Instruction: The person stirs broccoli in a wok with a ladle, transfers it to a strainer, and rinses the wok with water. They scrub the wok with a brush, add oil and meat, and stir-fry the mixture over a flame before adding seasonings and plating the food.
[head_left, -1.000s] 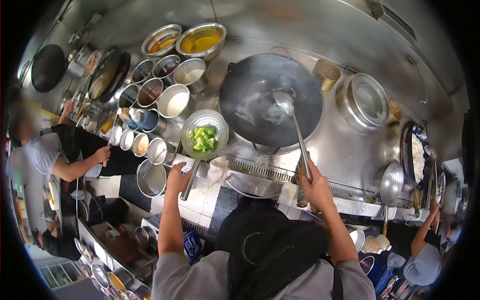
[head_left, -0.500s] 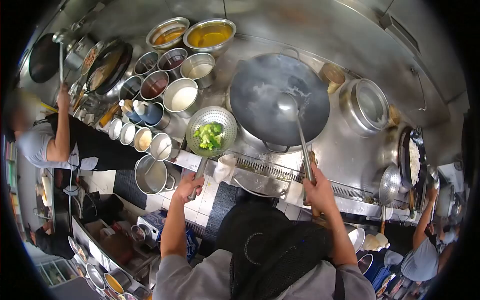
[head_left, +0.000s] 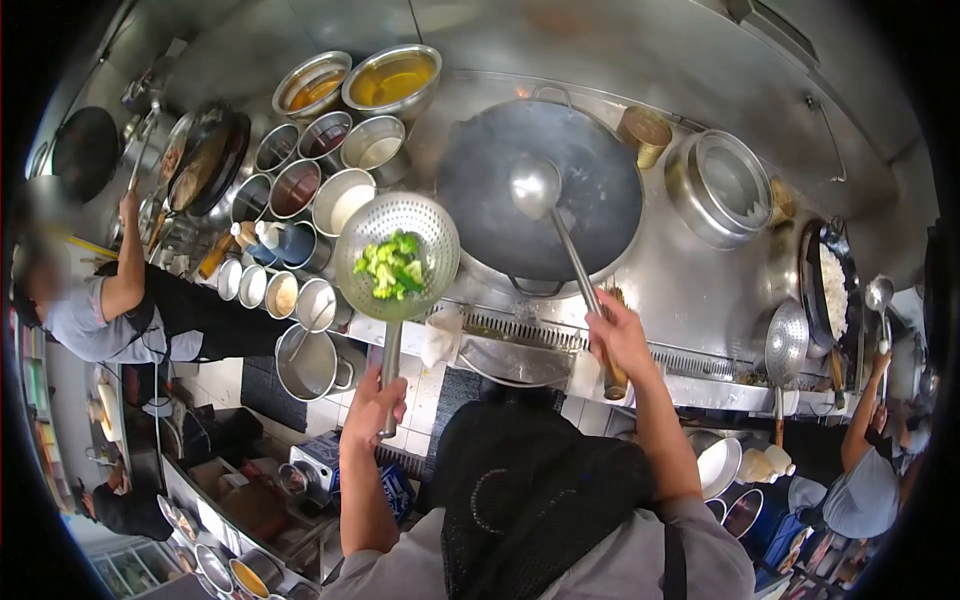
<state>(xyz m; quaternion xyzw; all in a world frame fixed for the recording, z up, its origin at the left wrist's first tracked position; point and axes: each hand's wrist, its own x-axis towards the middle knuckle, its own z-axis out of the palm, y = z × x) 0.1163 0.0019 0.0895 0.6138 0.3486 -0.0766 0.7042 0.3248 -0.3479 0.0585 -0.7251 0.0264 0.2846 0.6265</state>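
My left hand (head_left: 374, 408) is closed round the handle of a perforated strainer (head_left: 424, 222). Green broccoli pieces (head_left: 388, 266) lie in the strainer, which is left of the wok and over the counter's front edge. My right hand (head_left: 619, 338) grips the handle of a metal ladle (head_left: 536, 187). The ladle's bowl is over the large dark wok (head_left: 470, 210), and faint steam or smoke hangs there. Whether the bowl touches the wok I cannot tell.
Several metal pots of sauces (head_left: 344, 200) stand left of the wok, with two bowls of yellow-orange liquid (head_left: 392, 82) behind. Right are stacked metal pots (head_left: 722, 190), another strainer (head_left: 787, 343) and white rice (head_left: 832, 280). Co-workers (head_left: 125, 310) stand at both sides.
The strainer with the broccoli has come nearer the camera, its handle now more upright. The ladle's bowl has shifted left and up relative to the wok. The view has moved slightly.
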